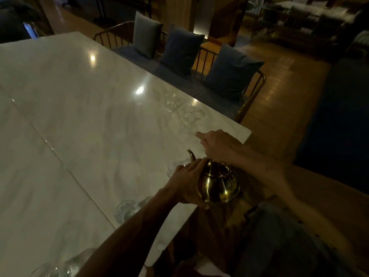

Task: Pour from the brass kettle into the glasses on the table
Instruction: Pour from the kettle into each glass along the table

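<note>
1. Step in hand: both hands hold the brass kettle (pixel 218 184) at the near right edge of the bench (pixel 79 96), about 5 o'clock in the view. I judge it is being lined up for a pour that has not begun, as no stream shows.
2. The left hand (pixel 185 184) cups the kettle's belly from its 9 o'clock side, with its fingers curled over the shoulder and the thumb under the base.
3. The right hand (pixel 217 145) sits just above the lid, at the kettle's 12 o'clock, with one finger stuck out toward 10 o'clock. The handle is hidden beneath it, so I cannot tell whether it grips anything.
4. Pointing: the spout (pixel 190 155) rises thin and curved and aims at about 11 o'clock. The kettle stands close to upright, and its long axis from base to spout tip runs from 5 to 11 o'clock.
5. Targets:
   - The nearest glass (pixel 176 166) stands just beyond the left fingers, below the spout.
   - A second glass (pixel 125 209) is at 8 o'clock, partly behind the forearm.
   - The far left glass (pixel 170 101) and far right glass (pixel 188 112) stand at 12 o'clock, well apart from the kettle.
   - The light is too dim to tell whether any of them holds liquid.
6. Next move: tip the kettle forward along that axis until the spout tip hangs over the nearest glass's mouth. Go slowly, because clear glass is hard to see here, and let the left hand steady the body.
</note>
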Demonstrator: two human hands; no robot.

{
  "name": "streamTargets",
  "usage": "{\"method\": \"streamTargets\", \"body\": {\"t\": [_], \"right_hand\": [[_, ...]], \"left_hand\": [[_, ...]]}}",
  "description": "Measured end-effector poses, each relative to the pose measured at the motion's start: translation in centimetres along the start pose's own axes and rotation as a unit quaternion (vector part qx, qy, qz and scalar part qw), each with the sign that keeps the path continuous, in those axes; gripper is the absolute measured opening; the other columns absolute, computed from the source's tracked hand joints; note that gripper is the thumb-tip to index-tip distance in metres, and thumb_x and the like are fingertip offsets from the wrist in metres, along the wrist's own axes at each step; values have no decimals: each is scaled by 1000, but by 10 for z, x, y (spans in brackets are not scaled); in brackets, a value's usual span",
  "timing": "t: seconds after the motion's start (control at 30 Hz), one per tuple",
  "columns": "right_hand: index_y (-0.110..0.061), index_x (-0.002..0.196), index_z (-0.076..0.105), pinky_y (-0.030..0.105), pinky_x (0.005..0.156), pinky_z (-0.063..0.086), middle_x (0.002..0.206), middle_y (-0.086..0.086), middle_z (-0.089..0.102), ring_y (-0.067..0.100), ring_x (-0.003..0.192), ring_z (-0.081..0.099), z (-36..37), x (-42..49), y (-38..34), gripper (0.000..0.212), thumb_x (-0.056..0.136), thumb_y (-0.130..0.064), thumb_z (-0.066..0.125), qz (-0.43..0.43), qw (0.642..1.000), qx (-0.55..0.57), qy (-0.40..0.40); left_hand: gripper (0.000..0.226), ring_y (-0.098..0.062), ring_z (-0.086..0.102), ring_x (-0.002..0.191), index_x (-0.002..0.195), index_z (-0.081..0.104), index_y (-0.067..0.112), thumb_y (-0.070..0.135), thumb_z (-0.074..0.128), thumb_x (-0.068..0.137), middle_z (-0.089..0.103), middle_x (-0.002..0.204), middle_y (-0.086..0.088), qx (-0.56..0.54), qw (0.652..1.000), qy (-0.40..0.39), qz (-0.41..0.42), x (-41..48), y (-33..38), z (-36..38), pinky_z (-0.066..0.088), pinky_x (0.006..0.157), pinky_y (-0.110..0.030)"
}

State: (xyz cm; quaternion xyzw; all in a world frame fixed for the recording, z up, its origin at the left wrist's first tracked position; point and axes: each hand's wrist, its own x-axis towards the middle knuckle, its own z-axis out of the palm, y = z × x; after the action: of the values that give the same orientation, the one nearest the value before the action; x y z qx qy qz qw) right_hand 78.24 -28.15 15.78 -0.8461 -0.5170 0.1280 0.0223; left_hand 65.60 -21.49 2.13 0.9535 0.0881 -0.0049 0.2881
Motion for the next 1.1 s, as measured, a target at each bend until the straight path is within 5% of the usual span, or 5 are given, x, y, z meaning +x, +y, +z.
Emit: {"method": "streamTargets", "body": {"t": [0.37, 0.73, 0.9, 1.1], "right_hand": [[-23, 150, 41, 34, 99, 50, 141, 9, 58, 24, 121, 59, -20, 20, 72, 46, 105, -26, 43, 46, 999, 10, 25], [-20, 148, 43, 37, 103, 46, 147, 6, 49, 25, 128, 52, -28, 112, 142, 49, 100, -27, 47, -2, 992, -69, -106], [-17, 144, 46, 32, 90, 43, 145, 6, 50, 25, 122, 54, -25, 143, 155, 46, 98, -26, 48, -50, 983, -97, -148], [-14, 145, 44, 38, 101, 47, 147, 10, 48, 27, 126, 52, -27, 162, 150, 48, 99, -27, 48, -92, 973, -118, -173]], "left_hand": [[146, -31, 32, 152, 164, 0, 27, 64, 92, 57, 25, 169, -2, 7, 999, -24, 20, 77, 30, 0, 20, 123, -54], [145, -23, 42, 147, 163, 5, 31, 67, 91, 53, 38, 163, 5, -87, 996, -5, -28, 161, 37, 20, 24, 124, -56], [143, -22, 39, 149, 164, 5, 30, 65, 92, 56, 39, 163, 5, -119, 991, 16, -63, 180, 41, 25, 17, 127, -50], [140, -22, 48, 144, 163, 10, 28, 63, 93, 56, 46, 159, 5, -153, 983, 50, -88, 187, 40, 26, 31, 123, -52]]}}
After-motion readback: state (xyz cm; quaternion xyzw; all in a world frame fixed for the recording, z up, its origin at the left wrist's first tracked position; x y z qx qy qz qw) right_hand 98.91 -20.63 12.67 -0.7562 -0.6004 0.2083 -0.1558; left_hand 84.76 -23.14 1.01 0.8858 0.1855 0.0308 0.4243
